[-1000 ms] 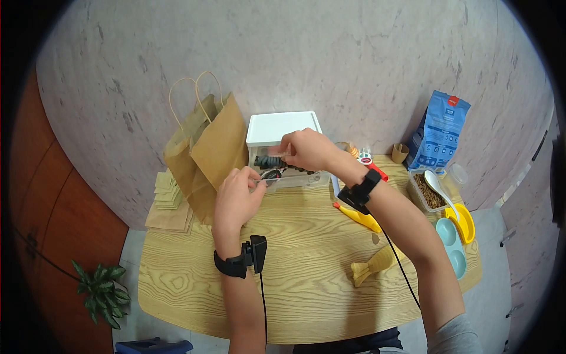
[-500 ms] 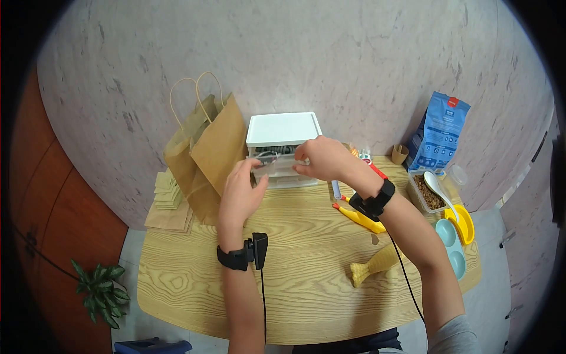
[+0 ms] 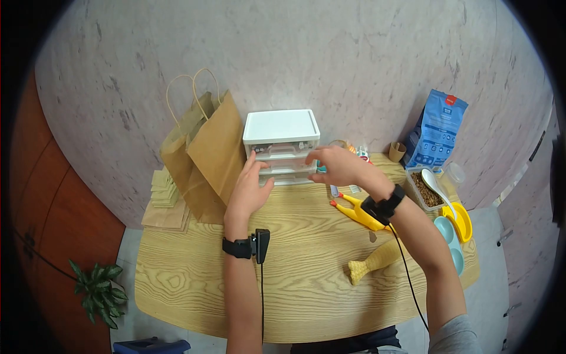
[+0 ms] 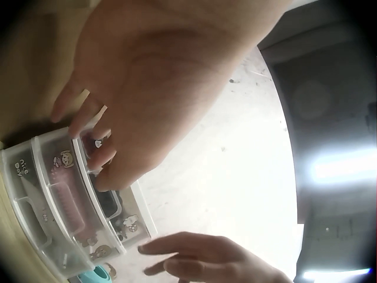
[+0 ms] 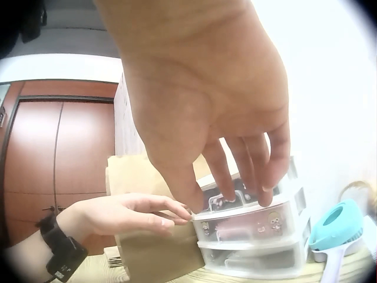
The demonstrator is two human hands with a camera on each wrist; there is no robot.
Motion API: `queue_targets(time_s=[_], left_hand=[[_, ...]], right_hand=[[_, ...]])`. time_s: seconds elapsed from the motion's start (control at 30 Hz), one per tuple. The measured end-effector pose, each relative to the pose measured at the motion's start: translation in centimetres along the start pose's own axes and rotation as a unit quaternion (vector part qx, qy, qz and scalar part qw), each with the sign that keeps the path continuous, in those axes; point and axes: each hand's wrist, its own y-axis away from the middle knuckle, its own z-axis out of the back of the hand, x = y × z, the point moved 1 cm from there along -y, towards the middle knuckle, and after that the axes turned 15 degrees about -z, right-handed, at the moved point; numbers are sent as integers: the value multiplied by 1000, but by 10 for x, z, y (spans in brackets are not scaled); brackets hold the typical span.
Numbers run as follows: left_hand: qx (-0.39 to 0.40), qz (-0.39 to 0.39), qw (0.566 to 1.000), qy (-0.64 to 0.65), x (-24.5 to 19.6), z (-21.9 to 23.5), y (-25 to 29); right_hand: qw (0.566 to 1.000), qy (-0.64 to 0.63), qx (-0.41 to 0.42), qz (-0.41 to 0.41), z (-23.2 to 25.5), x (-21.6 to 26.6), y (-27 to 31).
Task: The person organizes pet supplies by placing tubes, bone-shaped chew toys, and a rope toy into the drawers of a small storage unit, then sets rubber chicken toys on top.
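Note:
A small white drawer unit with three see-through drawers stands against the wall, all of them pushed in. Dark items show inside its top drawer, and something pink lies in the middle drawer. My left hand is in front of the unit's left side, its fingers loosely spread and holding nothing. At the right front corner is my right hand, fingers bent a little downward, also holding nothing. A teal-topped brush lies beside the unit on the right.
Left of the unit stands a brown paper bag, near folded paper. Yellow rubber chicken toys and a tan fish-tailed toy lie front right. Farther right are a kibble box, a blue bag and a yellow bowl.
The top drawer stood pulled out with my right hand in it; it has since slid back in. Both hands have come off it, the right one moving rightward.

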Motion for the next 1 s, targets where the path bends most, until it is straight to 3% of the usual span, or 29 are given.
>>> queue_targets(time_s=[0.17, 0.2, 0.27, 0.4, 0.47, 0.53, 0.57, 0.63, 0.67, 0.73, 0.83, 1.0], left_hand=[[6, -7, 999, -44, -30, -1, -1], [41, -16, 999, -25, -43, 1, -2], [77, -28, 997, -5, -69, -1, -6], [233, -113, 965, 30, -138, -36, 1], [288, -199, 936, 49, -164, -70, 15], [302, -281, 903, 122, -184, -107, 32], [304, -283, 901, 122, -189, -128, 42], [215, -374, 897, 97, -200, -153, 60], [216, -376, 896, 96, -203, -157, 65], [292, -331, 896, 48, -208, -163, 72], [272, -334, 901, -52, -203, -176, 73], [337, -296, 893, -34, -186, -154, 62]], right_hand=[[995, 19, 73, -73, 18, -42, 51], [994, 20, 72, -75, 19, -50, 62], [970, 55, 147, -187, 20, -66, 87], [959, 94, 167, -209, -5, -97, 125], [968, 60, 167, -179, -8, -93, 139], [965, 64, 174, -184, -19, -102, 140], [964, 68, 180, -182, -23, -104, 139], [969, 52, 166, -178, -21, -100, 141], [969, 50, 168, -177, -22, -101, 141], [970, 51, 162, -175, -24, -102, 141], [972, 49, 165, -162, -25, -107, 137], [967, 41, 181, -173, -23, -109, 135]])
